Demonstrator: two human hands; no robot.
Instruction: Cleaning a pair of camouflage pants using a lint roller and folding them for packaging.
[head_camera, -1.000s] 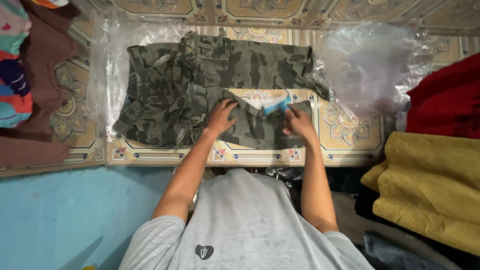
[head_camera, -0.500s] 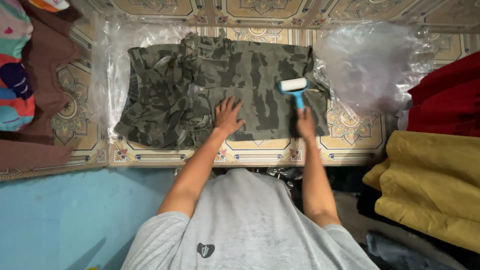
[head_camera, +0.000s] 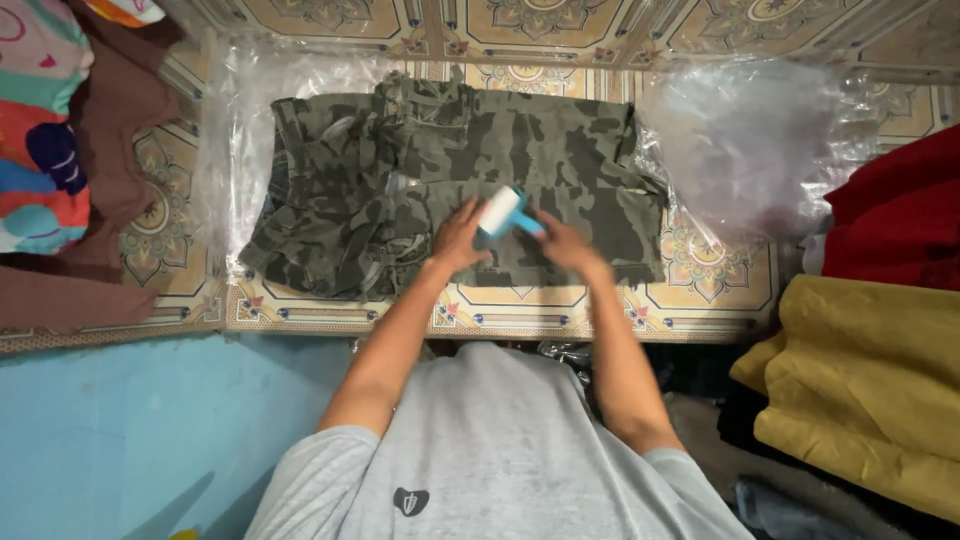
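A folded camouflage garment (head_camera: 440, 170) lies on a clear plastic sheet (head_camera: 235, 120) over a patterned tiled floor. My left hand (head_camera: 458, 238) presses flat on the garment's near edge, fingers spread. My right hand (head_camera: 565, 243) grips the blue handle of a lint roller (head_camera: 503, 212), whose white head rests on the fabric just beside my left hand's fingertips.
Crumpled clear plastic bags (head_camera: 745, 140) lie at the right of the garment. Red cloth (head_camera: 895, 215) and a mustard-yellow folded cloth (head_camera: 870, 370) are stacked at the right. Brown fabric (head_camera: 110, 130) and a multicoloured garment (head_camera: 40, 130) lie at the left. A blue floor area (head_camera: 150, 430) is at the near left.
My right hand has swept the lint roller left across the garment, from its right part to the middle, next to my left hand. The left hand stayed pressed on the fabric.
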